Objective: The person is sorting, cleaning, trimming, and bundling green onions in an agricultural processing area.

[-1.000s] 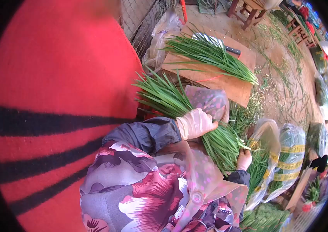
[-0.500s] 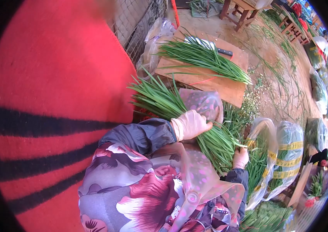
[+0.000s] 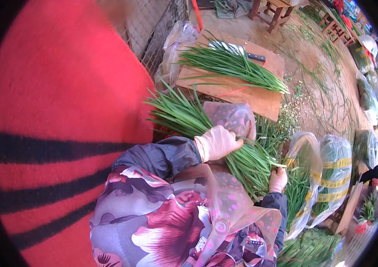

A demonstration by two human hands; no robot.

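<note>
My left hand [image 3: 217, 143], in a pale glove, is wrapped around the middle of a bunch of garlic chives [image 3: 177, 116]. The leafy tips fan out to the upper left, and the stem ends lie to the lower right. At those ends my right hand [image 3: 278, 180] pinches the pale tips of a few stalks; its fingers are closed and partly hidden. Beneath the bunch, a clear apron with pink dots [image 3: 224, 196] covers my lap. A second bunch of chives [image 3: 233, 66] lies on a wooden board [image 3: 260, 103], beside a black-handled knife [image 3: 256, 57].
A crumpled plastic bag [image 3: 171, 53] sits against a wire fence [image 3: 153, 26]. Loose trimmings litter the floor [image 3: 313, 107]. To my right stand plastic-wrapped greens with yellow tape [image 3: 335, 173], with more greens [image 3: 309, 249] below. Red cloth with black stripes [image 3: 64, 89] fills the left side.
The view has shifted slightly, moving the board and background a little to the left and up. Both hands keep nearly the same hold on the chives.
</note>
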